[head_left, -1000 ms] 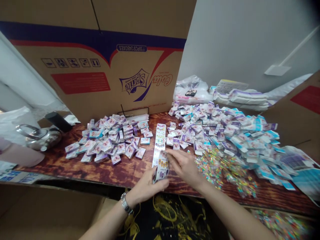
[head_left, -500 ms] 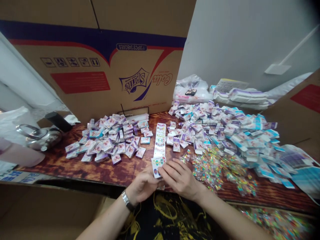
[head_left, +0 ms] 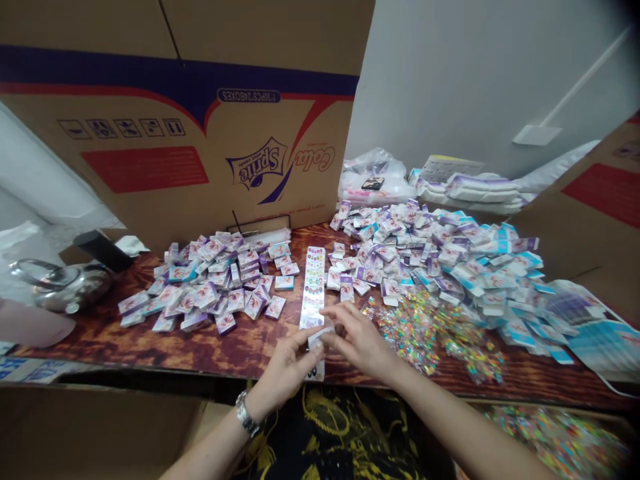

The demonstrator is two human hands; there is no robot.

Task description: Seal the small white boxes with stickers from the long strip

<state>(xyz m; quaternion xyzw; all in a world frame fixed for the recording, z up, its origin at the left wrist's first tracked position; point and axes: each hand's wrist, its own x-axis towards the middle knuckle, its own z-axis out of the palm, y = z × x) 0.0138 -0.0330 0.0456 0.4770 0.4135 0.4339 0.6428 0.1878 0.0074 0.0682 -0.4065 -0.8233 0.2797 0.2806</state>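
Observation:
A small white folded paper (head_left: pixel 318 339), probably the sticker sheet, is between my two hands over the table's front edge. My left hand (head_left: pixel 287 363) grips it from the left with thumb and fingers. My right hand (head_left: pixel 357 340) pinches its right side, fingers bent over it. Beneath them lies a long strip of colourful stickers (head_left: pixel 314 283), its near end partly covered by my hands. To the left is a heap of small closed boxes (head_left: pixel 210 287). Many small flattened-looking boxes (head_left: pixel 430 247) are piled to the right, beside small bags of bright candy (head_left: pixel 415 330).
A large cardboard carton (head_left: pixel 175 167) stands behind the left heap, and another carton (head_left: pixel 590 207) is at the right. A metal kettle (head_left: pixel 75 287) and a dark cylinder (head_left: pixel 103 250) are at far left. More candy bags (head_left: pixel 555 433) lie below the table edge.
The sticker piece that showed its printed face in my hands is now a small folded white piece. My right hand's fingers have drawn closer to my left. The view has shifted slightly.

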